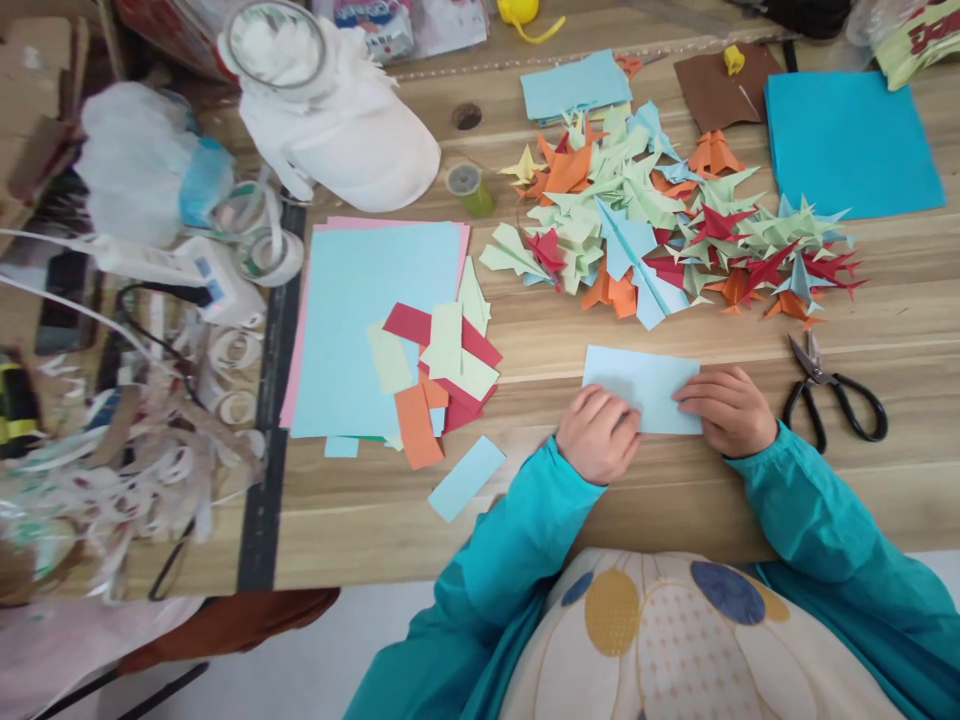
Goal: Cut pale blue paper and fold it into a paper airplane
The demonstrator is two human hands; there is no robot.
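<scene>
A light blue rectangle of paper (646,385) lies on the wooden table in front of me. My left hand (598,432) is closed on its lower left part with fingers curled. My right hand (726,408) grips its right edge, fingers bent over the sheet and the thumb hidden. Just right of that hand, black-handled scissors (817,382) rest with their blades slightly apart. Beyond the sheet spreads a heap of folded paper shapes (637,190) in green, orange, red and blue.
Light blue and pink sheets (360,320) lie at left, with paper offcuts (463,350) over them. Blue paper (855,145) is at the back right. A white wrapped object (352,130) stands at the back left. Tape rolls (271,255) and tangled strips (150,440) crowd the left side.
</scene>
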